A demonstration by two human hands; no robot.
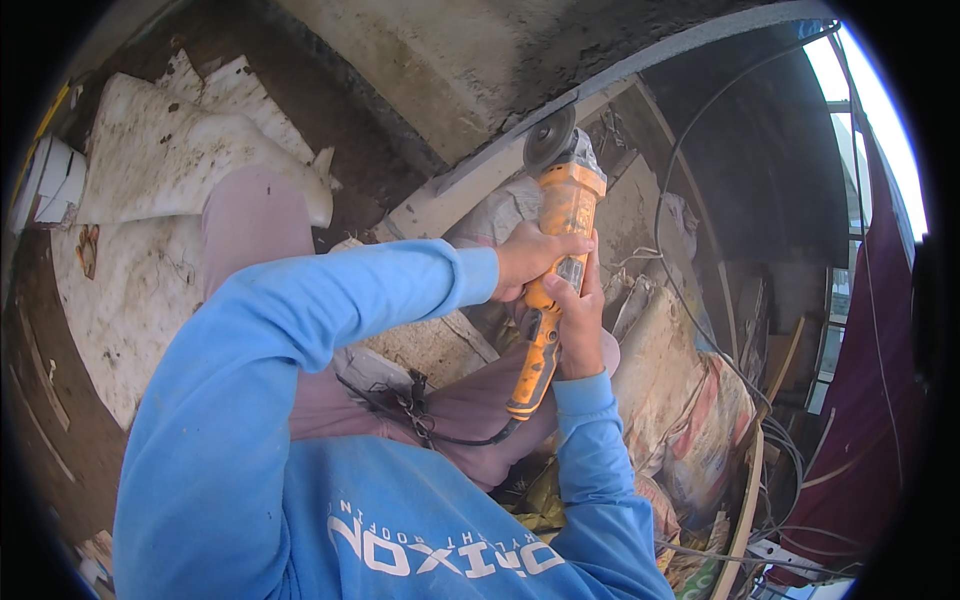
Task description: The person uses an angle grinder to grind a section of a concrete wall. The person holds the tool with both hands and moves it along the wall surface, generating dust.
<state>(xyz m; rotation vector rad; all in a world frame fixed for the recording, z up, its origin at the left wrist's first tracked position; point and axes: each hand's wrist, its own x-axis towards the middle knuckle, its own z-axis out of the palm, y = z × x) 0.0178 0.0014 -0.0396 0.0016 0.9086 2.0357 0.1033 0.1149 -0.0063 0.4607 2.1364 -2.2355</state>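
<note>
An orange angle grinder [566,200] lies lengthwise in both hands, its dark disc [545,140] at the underside edge of a grey concrete slab [400,70]; I cannot tell whether it touches. My left hand [525,258] is closed round the grinder's body, and my right hand [580,325] grips it just below, thumb across the housing. The tool's black cord [480,440] runs from the handle over my lap. A pale board [440,200] runs beneath the slab edge, behind the grinder.
Dirty white sheets [150,150] lie at the left. Crumpled sacks [700,410] and wooden strips [745,520] fill the lower right. Loose cables [700,345] loop down the right side, beside a dark panel [760,170] and a maroon surface [870,380].
</note>
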